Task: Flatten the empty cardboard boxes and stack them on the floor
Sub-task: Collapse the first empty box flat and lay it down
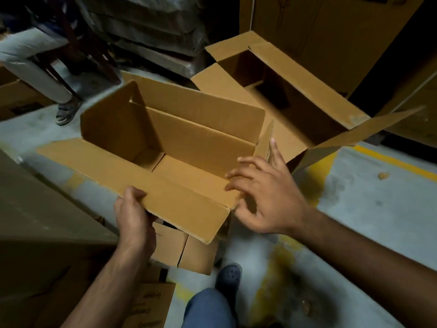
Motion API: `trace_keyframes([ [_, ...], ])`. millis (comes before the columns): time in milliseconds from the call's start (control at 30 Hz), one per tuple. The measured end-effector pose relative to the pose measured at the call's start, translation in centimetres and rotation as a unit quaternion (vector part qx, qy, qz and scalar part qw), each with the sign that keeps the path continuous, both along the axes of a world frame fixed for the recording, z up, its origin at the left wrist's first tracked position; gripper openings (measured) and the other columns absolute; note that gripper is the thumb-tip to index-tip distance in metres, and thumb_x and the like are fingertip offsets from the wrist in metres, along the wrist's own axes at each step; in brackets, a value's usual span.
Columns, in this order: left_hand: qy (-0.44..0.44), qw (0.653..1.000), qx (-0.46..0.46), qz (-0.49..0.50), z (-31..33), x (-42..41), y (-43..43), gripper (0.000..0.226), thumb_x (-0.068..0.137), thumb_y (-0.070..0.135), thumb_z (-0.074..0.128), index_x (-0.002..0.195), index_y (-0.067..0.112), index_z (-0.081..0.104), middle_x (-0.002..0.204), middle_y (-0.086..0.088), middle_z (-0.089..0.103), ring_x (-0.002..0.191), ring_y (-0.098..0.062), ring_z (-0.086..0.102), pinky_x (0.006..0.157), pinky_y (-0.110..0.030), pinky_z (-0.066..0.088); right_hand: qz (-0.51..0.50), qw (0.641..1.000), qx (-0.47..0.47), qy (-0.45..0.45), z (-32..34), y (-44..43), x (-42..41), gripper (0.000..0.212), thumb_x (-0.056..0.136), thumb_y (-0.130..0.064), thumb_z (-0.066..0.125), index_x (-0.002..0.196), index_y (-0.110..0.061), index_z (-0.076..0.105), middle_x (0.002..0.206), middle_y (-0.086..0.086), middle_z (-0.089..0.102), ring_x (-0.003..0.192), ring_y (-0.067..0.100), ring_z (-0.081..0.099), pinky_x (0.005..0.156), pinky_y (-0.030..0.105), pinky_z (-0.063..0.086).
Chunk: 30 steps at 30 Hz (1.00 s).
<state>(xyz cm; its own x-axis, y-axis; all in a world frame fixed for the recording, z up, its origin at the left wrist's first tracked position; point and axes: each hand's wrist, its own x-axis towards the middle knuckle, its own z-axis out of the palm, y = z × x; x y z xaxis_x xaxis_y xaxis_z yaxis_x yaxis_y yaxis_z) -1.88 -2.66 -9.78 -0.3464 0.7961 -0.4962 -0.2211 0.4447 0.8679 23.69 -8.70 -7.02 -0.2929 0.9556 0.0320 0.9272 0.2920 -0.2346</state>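
An open, empty cardboard box [189, 143] stands in front of me with its four top flaps spread out. My left hand [133, 216] grips the edge of the near long flap, thumb on top. My right hand [264, 192] is at the box's near right corner, fingers spread and relaxed, fingertips touching the right end flap and the inner wall. A second open empty box [283, 91] stands just behind and to the right, its flaps also spread.
Flattened or low cardboard [186, 252] lies under the held flap near my shoe [229, 278]. Large cartons stand at left [42, 233] and at back right [331, 31]. Another person's leg and sandal [66, 112] are at upper left. Grey floor with yellow paint lies to the right.
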Motion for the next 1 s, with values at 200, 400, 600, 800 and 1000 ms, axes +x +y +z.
trace_keyframes([
  [200, -0.057, 0.994, 0.088, 0.01, -3.4, -2.3, -2.3, 0.011, 0.1, 0.024, 0.05, 0.089, 0.026, 0.046, 0.072, 0.01, 0.052, 0.06, -0.003, 0.056, 0.052, -0.017, 0.042, 0.08, 0.95, 0.048, -0.297, -0.5, -4.1, -1.7, 0.052, 0.096, -0.057, 0.039, 0.106, -0.021, 0.075, 0.085, 0.0, 0.072, 0.098, 0.027, 0.067, 0.122, 0.073, -0.004],
  [400, -0.083, 0.984, 0.155, -0.012, -4.9, -1.7, -4.0, 0.015, 0.098, 0.017, 0.045, 0.084, 0.022, 0.045, 0.073, 0.003, 0.051, 0.068, -0.014, 0.059, 0.055, -0.023, 0.048, -0.008, 0.958, 0.044, -0.283, -5.7, -6.3, -6.5, 0.071, 0.09, -0.071, 0.063, 0.131, -0.014, 0.06, 0.123, 0.009, 0.059, 0.117, 0.027, 0.057, 0.122, 0.057, 0.029],
  [600, -0.118, 0.971, 0.201, -0.042, -5.0, -2.0, -5.7, 0.01, 0.101, 0.018, 0.046, 0.103, 0.014, 0.054, 0.081, -0.001, 0.059, 0.076, -0.015, 0.063, 0.05, -0.025, 0.052, -0.142, 0.973, 0.098, -0.153, -7.1, -5.9, -8.2, 0.03, 0.09, -0.025, 0.069, 0.119, -0.03, 0.067, 0.111, -0.003, 0.075, 0.117, 0.022, 0.067, 0.126, 0.047, 0.023],
  [800, -0.12, 0.935, 0.27, -0.197, -4.8, -5.8, -8.9, 0.079, 0.092, 0.075, 0.047, 0.157, 0.03, 0.045, 0.152, -0.001, 0.057, 0.135, -0.02, 0.057, 0.101, -0.043, 0.052, -0.23, 0.952, 0.186, -0.077, -3.5, -11.8, -9.5, 0.041, 0.085, -0.011, 0.065, 0.121, -0.03, 0.068, 0.107, 0.002, 0.072, 0.121, 0.026, 0.061, 0.122, 0.045, 0.028],
  [1000, -0.036, 0.981, 0.163, -0.096, -11.8, -8.6, -13.6, 0.081, 0.097, 0.074, 0.049, 0.163, 0.033, 0.024, 0.169, -0.008, 0.026, 0.15, -0.03, 0.032, 0.116, -0.051, 0.036, -0.333, 0.908, 0.247, -0.062, 0.1, -22.3, -8.2, 0.017, 0.095, -0.029, 0.07, 0.111, -0.024, 0.071, 0.094, 0.01, 0.064, 0.1, 0.041, 0.064, 0.074, 0.036, 0.041],
])
